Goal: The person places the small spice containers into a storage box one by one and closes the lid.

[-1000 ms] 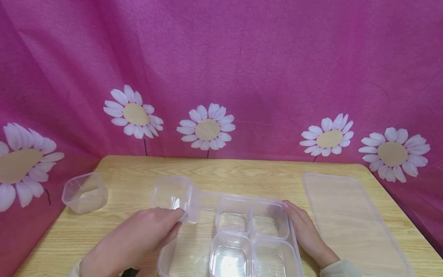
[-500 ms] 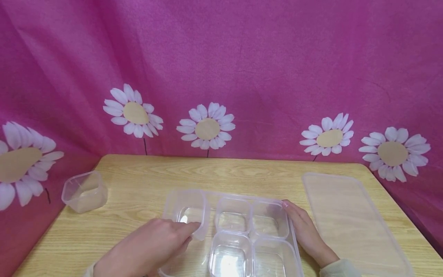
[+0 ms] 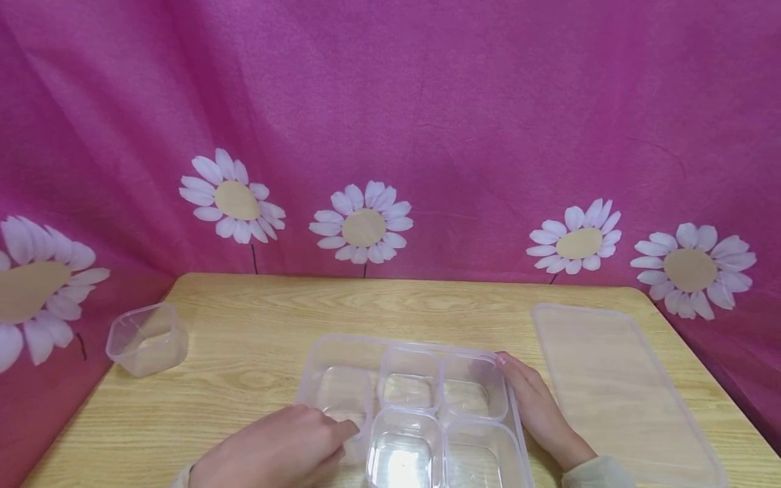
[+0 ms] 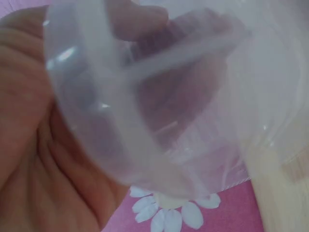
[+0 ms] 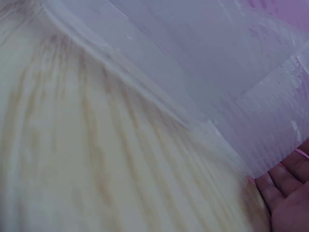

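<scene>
My left hand (image 3: 293, 440) pinches the near rim of a small clear plastic tub (image 3: 344, 390), which sits low inside the left part of a large clear plastic box (image 3: 314, 356). In the left wrist view, the clear plastic wall (image 4: 145, 121) fills much of the picture, with fingers showing blurred through it. My right hand (image 3: 539, 413) lies along the box's right wall, fingers fairly straight and a fingertip at the far right corner of the rim. The right wrist view shows its palm and fingers (image 5: 285, 181) against the box's outer wall.
Several more clear tubs (image 3: 410, 379) stand in the right part of the box. Another clear tub (image 3: 148, 342) stands at the table's left edge. A flat clear lid (image 3: 622, 386) lies on the wooden table (image 3: 427, 301) at right. A pink flowered curtain (image 3: 427, 135) hangs behind.
My left hand has brought the small tub from above the box's far left corner, rightward and down into its left part. The right hand has stayed at the box's side.
</scene>
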`<state>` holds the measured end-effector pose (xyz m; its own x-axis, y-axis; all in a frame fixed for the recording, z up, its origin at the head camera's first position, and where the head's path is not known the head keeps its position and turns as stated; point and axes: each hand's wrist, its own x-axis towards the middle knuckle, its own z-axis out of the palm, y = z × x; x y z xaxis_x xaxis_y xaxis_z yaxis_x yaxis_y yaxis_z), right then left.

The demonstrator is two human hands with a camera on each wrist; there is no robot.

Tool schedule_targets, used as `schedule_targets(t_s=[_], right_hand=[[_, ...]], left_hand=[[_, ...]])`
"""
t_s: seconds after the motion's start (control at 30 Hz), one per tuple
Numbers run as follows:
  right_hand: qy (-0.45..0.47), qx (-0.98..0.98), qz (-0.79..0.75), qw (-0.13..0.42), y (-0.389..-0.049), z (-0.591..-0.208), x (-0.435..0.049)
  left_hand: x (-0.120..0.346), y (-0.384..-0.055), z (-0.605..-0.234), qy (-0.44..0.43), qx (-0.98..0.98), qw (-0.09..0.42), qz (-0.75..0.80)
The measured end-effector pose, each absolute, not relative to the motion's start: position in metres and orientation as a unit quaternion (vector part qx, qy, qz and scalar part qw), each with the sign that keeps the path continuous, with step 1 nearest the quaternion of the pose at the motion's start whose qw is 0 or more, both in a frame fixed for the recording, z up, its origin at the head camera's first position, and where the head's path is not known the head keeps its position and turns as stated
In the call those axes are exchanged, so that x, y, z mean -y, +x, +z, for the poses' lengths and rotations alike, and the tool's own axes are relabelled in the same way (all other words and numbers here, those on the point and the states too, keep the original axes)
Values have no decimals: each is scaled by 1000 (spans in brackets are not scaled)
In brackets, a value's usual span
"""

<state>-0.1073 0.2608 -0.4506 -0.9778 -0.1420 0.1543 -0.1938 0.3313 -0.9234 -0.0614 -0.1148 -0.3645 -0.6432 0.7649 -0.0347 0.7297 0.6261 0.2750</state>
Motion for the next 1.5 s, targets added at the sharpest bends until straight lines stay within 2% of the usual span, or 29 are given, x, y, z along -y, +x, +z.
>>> schedule_targets(t_s=[0.63, 0.83, 1.17, 1.23, 1.5], right_hand=[[102, 812, 575, 22, -107, -452, -261], [107, 810, 576, 24, -107, -452, -261], [110, 806, 582, 20, -107, -453, -261], [121, 804, 582, 22, -107, -452, -261], [140, 801, 582, 23, -107, -452, -262]], left_hand=[[113, -58, -369, 451, -862, 122, 197], [109, -53, -370, 410, -870, 169, 215], [101, -49, -374, 386, -878, 194, 206], [101, -49, -375, 400, -874, 188, 199], [98, -47, -381, 370, -891, 189, 184]])
